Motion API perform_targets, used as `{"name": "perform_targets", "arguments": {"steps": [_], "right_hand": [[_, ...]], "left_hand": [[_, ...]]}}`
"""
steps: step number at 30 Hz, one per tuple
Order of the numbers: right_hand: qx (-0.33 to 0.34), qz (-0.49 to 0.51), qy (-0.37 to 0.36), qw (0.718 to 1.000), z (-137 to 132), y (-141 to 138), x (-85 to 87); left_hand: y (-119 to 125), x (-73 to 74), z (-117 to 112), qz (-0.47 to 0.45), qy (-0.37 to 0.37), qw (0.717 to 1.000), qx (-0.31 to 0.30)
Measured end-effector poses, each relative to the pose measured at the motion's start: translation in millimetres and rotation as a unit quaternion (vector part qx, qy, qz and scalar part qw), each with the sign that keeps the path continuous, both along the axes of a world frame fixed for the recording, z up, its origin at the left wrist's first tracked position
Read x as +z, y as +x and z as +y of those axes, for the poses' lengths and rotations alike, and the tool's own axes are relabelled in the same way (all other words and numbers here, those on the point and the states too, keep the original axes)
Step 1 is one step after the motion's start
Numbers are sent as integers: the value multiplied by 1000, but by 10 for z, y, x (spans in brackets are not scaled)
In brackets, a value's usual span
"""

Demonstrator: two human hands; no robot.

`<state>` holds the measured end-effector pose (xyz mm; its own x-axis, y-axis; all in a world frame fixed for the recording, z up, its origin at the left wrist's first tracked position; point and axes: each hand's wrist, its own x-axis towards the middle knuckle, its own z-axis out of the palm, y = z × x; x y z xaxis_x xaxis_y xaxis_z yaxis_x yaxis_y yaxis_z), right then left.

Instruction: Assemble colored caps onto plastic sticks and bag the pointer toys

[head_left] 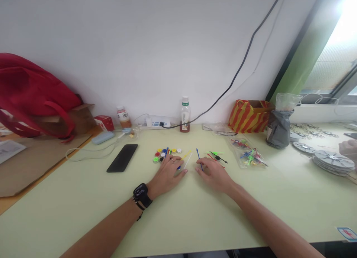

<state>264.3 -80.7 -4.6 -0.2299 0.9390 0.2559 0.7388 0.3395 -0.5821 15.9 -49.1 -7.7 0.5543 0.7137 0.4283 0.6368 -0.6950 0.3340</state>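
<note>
My left hand (169, 173) rests palm down on the pale green table (83, 213), fingers curled beside a cluster of small coloured caps (165, 154); a white stick (187, 160) lies by its fingertips. A black watch is on that wrist. My right hand (214, 173) lies close by, its fingers pinched on the lower end of a thin blue stick (199, 158) that points away from me. Green, red and black sticks (216, 155) lie just beyond the right hand.
A black phone (122, 158) lies left of the hands. At the wall stand two bottles (185, 115), a power strip (157, 123), a striped bag (248, 115) and a red bag (30, 94). A clear bag of coloured parts (248, 154) lies right; round discs (331, 161) and another person's hand (348, 148) sit far right.
</note>
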Motion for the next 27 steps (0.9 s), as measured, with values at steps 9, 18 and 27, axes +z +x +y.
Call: {"name": "perform_targets", "arguments": {"steps": [9, 18, 27], "right_hand": [[19, -5, 5, 1000, -10, 0, 14], [34, -4, 18, 999, 10, 24, -3], [53, 3, 2, 999, -20, 12, 5]], "left_hand": [[20, 21, 0, -8, -2, 1000, -4], [9, 68, -9, -14, 20, 1000, 0], [-20, 114, -25, 3, -22, 1000, -8]]}}
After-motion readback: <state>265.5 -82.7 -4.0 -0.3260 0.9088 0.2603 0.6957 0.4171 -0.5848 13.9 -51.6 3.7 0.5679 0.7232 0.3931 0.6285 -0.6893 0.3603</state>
